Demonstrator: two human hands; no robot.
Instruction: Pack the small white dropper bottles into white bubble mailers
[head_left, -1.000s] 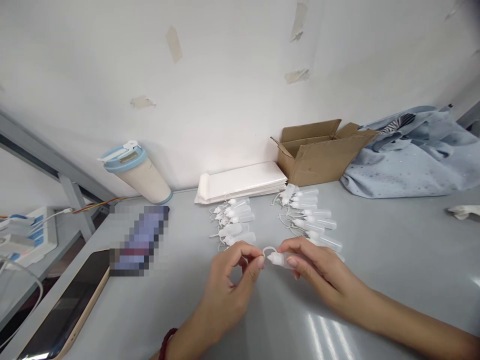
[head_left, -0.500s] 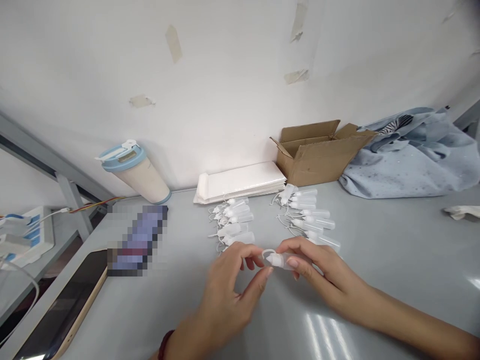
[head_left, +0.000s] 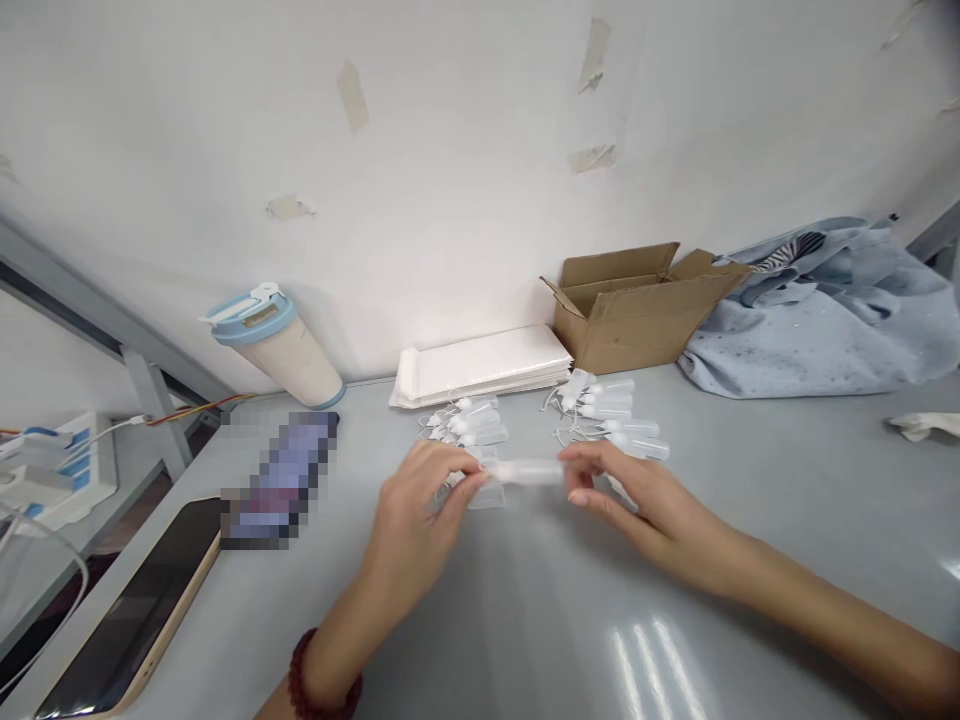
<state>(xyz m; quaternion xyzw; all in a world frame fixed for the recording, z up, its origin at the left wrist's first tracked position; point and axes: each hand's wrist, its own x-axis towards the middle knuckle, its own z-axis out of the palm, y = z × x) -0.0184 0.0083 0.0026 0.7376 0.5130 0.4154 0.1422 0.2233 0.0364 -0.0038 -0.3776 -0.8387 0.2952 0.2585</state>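
In the head view, the small bottle (head_left: 532, 471) and both hands have moved farther from the wearer since half a second ago. The left hand (head_left: 412, 515) pinches its left end; the right hand's (head_left: 649, 500) thumb and fingers are spread at the other, contact unclear. Motion blurs the bottle's contents. The open cardboard box's (head_left: 645, 325) depths are hidden; the left hand partly covers the left bottle pile (head_left: 480, 420).

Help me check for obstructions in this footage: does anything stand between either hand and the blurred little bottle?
Nothing visible does. The left hand pinches one end of the bottle, and the right hand is close at its other end, though blur hides whether it touches. Other bottles lie on the table, not in between.
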